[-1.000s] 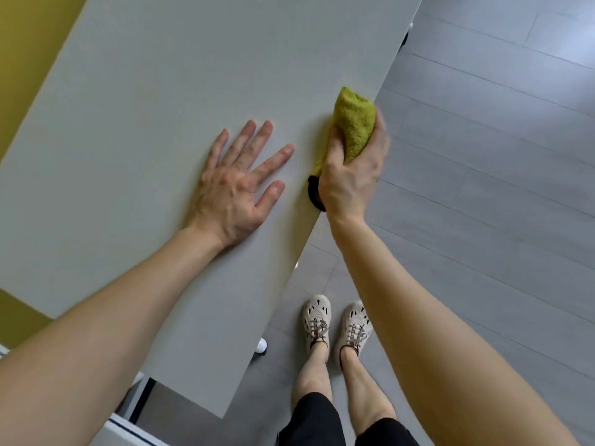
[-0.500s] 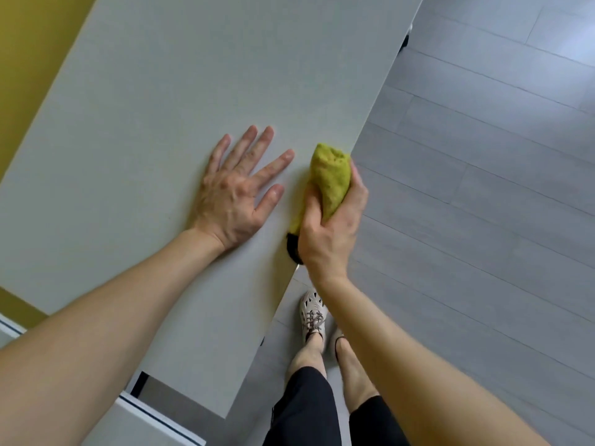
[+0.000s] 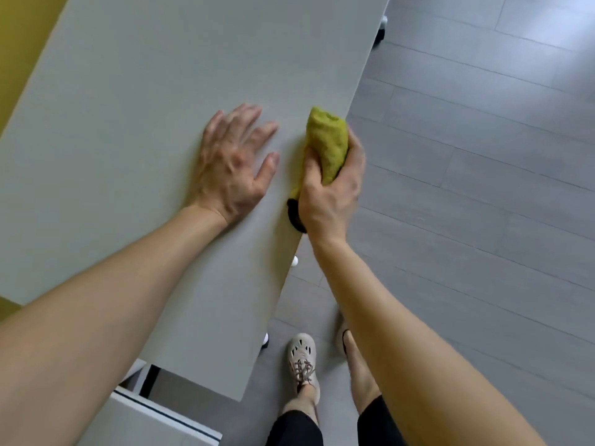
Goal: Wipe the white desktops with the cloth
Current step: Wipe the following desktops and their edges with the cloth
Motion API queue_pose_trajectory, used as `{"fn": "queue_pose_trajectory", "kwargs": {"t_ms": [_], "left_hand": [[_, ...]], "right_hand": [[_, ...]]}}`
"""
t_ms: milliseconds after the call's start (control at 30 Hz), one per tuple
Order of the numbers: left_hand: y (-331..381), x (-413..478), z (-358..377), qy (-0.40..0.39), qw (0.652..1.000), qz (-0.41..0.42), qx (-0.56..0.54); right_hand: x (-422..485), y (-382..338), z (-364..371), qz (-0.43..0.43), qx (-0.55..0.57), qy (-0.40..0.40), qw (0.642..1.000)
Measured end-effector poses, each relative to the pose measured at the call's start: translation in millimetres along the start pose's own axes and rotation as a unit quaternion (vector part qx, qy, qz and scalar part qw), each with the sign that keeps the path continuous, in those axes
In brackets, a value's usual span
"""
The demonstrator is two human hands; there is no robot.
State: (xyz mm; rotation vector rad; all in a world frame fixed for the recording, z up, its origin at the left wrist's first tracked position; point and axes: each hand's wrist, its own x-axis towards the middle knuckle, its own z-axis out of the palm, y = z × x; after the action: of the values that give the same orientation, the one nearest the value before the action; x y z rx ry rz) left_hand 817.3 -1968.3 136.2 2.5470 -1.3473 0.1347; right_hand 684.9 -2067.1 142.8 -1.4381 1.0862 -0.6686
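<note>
white desktop [image 3: 128, 130], flat left hand [image 3: 232, 169], cloth [image 3: 329, 141]

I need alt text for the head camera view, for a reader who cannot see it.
A person's right hand grips a bunched yellow-green cloth at the edge of a white desktop, while the left hand rests open on the surface beside it. Below, a pale shoe stands on a grey plank floor.

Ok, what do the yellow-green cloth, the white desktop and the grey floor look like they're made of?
The yellow-green cloth, gripped by the right hand: nubby, matte pile, likely microfibre or terry. The white desktop: smooth, matte, uniform surface, probably laminate board. The grey floor: long planks with seams and a soft sheen, maybe vinyl or laminate.
</note>
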Motion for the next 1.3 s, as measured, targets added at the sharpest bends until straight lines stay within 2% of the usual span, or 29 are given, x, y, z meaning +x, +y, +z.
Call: {"fn": "queue_pose_trajectory", "kwargs": {"t_ms": [67, 133, 200, 333, 433, 567, 667, 733, 867, 933, 1033, 1167, 1233, 1300], "left_hand": [[0.8, 0.2, -3.3, 0.023, 0.999, -0.021, 0.007], [7.9, -2.0, -7.9, 0.016, 0.999, -0.044, 0.004], [11.7, -17.6, -15.0, 0.000, 0.999, -0.044, -0.013], [2.7, -95.1, -32.4, -0.016, 0.999, -0.013, -0.045], [-12.3, -144.0, -37.9, -0.025, 0.999, 0.003, -0.028], [-14.6, -154.0, -31.3, -0.009, 1.000, 0.005, -0.014], [-11.3, -153.6, -31.3, -0.004, 1.000, 0.007, -0.010], [-11.3, -152.7, -31.8, -0.003, 1.000, 0.003, -0.010], [-12.5, -148.8, -31.5, -0.005, 1.000, 0.001, -0.009], [-14.6, -146.6, -29.5, -0.005, 1.000, 0.001, -0.011], [-16.0, -146.2, -28.8, 0.002, 1.000, -0.003, -0.012], [-15.8, -146.6, -29.6, -0.002, 1.000, -0.002, -0.014], [-14.0, -147.7, -27.9, -0.002, 1.000, -0.004, -0.012], [-15.4, -147.7, -27.2, 0.000, 1.000, -0.003, -0.014]], "right_hand": [[-75.0, 14.5, -14.0, -0.013, 0.003, -0.034, 0.999], [-111.1, 20.6, -31.3, -0.040, -0.018, -0.068, 0.997], [-96.6, 16.8, -32.0, -0.042, -0.048, -0.075, 0.995], [-16.7, -7.7, -10.2, -0.009, -0.078, -0.003, 0.997], [-11.3, -2.3, -3.1, 0.002, -0.047, 0.019, 0.999], [-122.4, 27.8, -4.1, -0.005, -0.016, 0.035, 0.999], [-204.1, 41.3, -28.8, -0.056, -0.047, -0.020, 0.997], [-192.2, 39.6, -32.8, -0.072, -0.082, -0.039, 0.993], [-87.0, 15.0, -11.0, -0.032, -0.093, 0.012, 0.995], [-64.8, 10.6, -4.9, -0.028, -0.087, 0.033, 0.995], [-131.1, 25.4, -1.8, -0.014, -0.042, 0.052, 0.998], [-259.0, 48.0, -33.9, -0.037, -0.044, -0.042, 0.997], [-245.9, 50.0, -42.1, -0.060, -0.073, -0.069, 0.993], [-194.7, 43.9, -31.3, -0.044, -0.075, -0.049, 0.995]]}}
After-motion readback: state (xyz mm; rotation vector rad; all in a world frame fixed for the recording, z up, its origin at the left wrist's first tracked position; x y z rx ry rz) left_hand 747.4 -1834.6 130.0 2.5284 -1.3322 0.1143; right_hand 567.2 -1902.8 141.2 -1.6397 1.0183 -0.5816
